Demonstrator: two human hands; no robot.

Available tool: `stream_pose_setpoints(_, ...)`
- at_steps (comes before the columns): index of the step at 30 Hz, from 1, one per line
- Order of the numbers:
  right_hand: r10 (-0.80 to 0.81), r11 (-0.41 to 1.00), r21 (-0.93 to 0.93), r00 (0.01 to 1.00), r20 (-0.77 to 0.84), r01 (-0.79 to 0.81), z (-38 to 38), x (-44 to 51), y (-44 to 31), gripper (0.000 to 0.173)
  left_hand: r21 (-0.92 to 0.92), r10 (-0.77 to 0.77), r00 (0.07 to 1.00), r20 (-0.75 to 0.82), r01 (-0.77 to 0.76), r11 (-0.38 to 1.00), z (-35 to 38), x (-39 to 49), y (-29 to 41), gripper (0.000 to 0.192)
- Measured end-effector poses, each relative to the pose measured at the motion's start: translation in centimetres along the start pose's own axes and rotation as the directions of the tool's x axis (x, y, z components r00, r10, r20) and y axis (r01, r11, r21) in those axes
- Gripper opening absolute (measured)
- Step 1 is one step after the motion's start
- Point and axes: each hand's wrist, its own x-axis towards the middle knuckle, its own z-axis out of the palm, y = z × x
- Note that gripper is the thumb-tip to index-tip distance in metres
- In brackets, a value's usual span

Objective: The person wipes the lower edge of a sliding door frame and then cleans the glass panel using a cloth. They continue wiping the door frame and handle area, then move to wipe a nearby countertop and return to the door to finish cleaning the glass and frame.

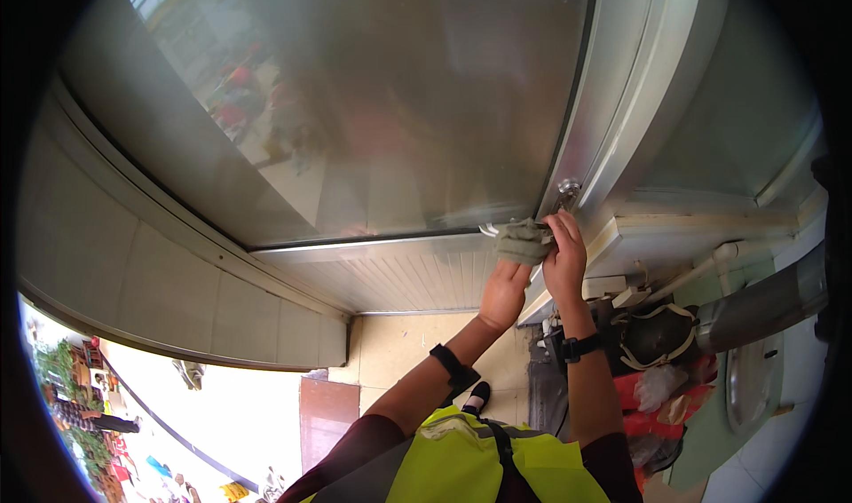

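A greyish-green cloth (522,241) is bunched in my left hand (504,294), close to the lower right corner of a door's glass pane (399,137). Right beside it is my right hand (566,256), with its fingertips just below the metal door lock (568,190) on the door's metal frame (602,97). My right fingers are bent around something small that cannot be made out, at the cloth's edge. A thin white piece sticks out at the cloth's left side. Black bands circle both wrists.
At the right, a washbasin (752,383) stands by red bags (665,403), a black bag with pale straps (655,336) and a white pipe (725,256). The door's ribbed lower panel (413,276) is before me. Far at the lower left, a person (93,416) is near plants.
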Motion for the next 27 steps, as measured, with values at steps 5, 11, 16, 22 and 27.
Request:
stream_pose_setpoints(5,0.024,1.000,0.020,1.000,0.020,-0.025,0.1,-0.1,-0.1,0.052,0.183,-0.049,0.999,-0.017,0.051,0.982,0.5,-2.3,-2.7,0.046)
stream_pose_setpoints(11,0.014,1.000,-0.016,1.000,0.008,-0.013,0.4,-0.2,0.5,0.050,0.379,0.134,0.984,0.117,-0.169,0.910,4.0,0.2,-6.9,0.036)
stream_pose_setpoints(16,-0.008,1.000,-0.025,1.000,0.003,0.008,0.4,-0.2,0.5,0.047,0.485,0.074,0.910,0.408,-0.285,0.827,5.1,2.8,-11.5,0.025)
stream_pose_setpoints(22,0.016,1.000,-0.007,0.999,0.045,-0.016,0.4,-0.4,0.6,0.052,0.490,0.365,0.849,0.382,-0.521,0.699,1.8,1.7,-16.5,0.030)
stream_pose_setpoints(27,0.032,0.999,-0.005,0.999,0.039,-0.032,0.7,-0.8,1.4,0.054,0.530,0.335,0.905,0.263,-0.426,0.733,-2.4,-1.7,-20.1,0.034)
